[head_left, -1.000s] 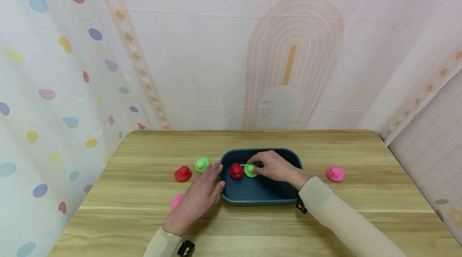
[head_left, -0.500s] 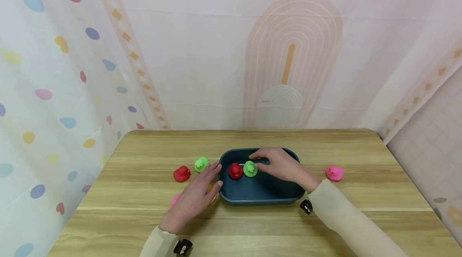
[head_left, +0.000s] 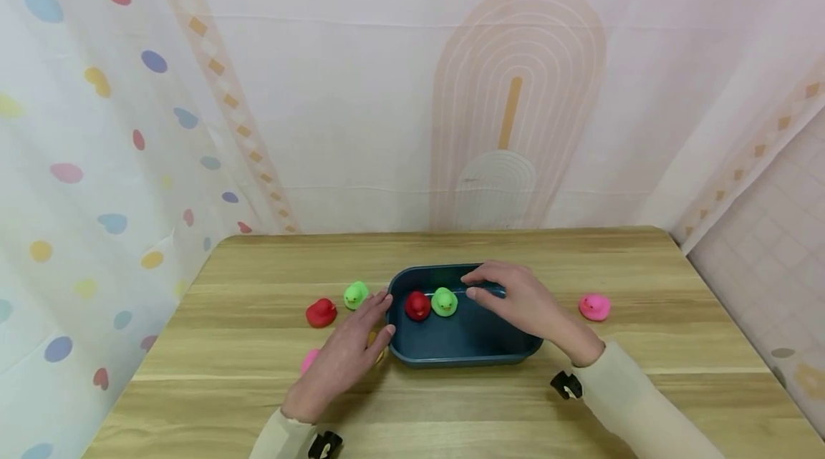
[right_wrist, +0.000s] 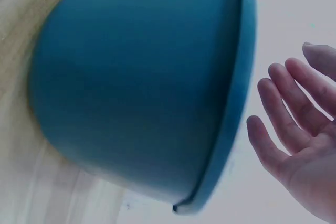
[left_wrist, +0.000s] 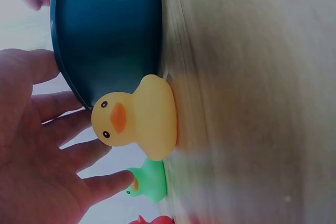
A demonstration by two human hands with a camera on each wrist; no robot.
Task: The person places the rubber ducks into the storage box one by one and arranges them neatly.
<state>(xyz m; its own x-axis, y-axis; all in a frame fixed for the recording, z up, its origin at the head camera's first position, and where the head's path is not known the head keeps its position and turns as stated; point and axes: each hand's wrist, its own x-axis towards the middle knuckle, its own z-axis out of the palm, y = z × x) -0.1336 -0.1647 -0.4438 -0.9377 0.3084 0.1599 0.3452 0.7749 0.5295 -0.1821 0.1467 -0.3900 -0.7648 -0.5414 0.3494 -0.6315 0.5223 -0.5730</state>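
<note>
Green duck (head_left: 444, 301) now sits on its own inside the blue tub (head_left: 509, 355), just beside a red duck (head_left: 417, 305) toward the tub's left end. A second ago the right hand (head_left: 518, 298) had its fingertips closed round that green duck; half a second ago they were lifting clear of it, and now the hand has drawn back toward the tub's right end and hovers above it, fingers loose and holding nothing. The right wrist view agrees: an open palm with spread fingers (right_wrist: 283, 124) beside the tub's outer wall. By my reading the green duck has just been let go, so this drop looks finished and the right hand is free again.

Meanwhile the left hand (head_left: 348, 355) has hardly moved across the three moments. It lies flat on the table (head_left: 644, 387) against the tub's left end, fingers straight and gripping nothing. The left wrist view shows a yellow duck (left_wrist: 137, 117) standing under that palm, right at the tub's wall, with the fingers spread near it but not closed on it.

Outside the tub, toward the table's left edge, another green duck (head_left: 355, 294) and another red duck (head_left: 321, 312) stand near each other, and a pink duck (head_left: 310, 361) peeks out beside the left hand. A second pink duck (head_left: 594, 306) stands alone right of the tub, well apart from the rest.
</note>
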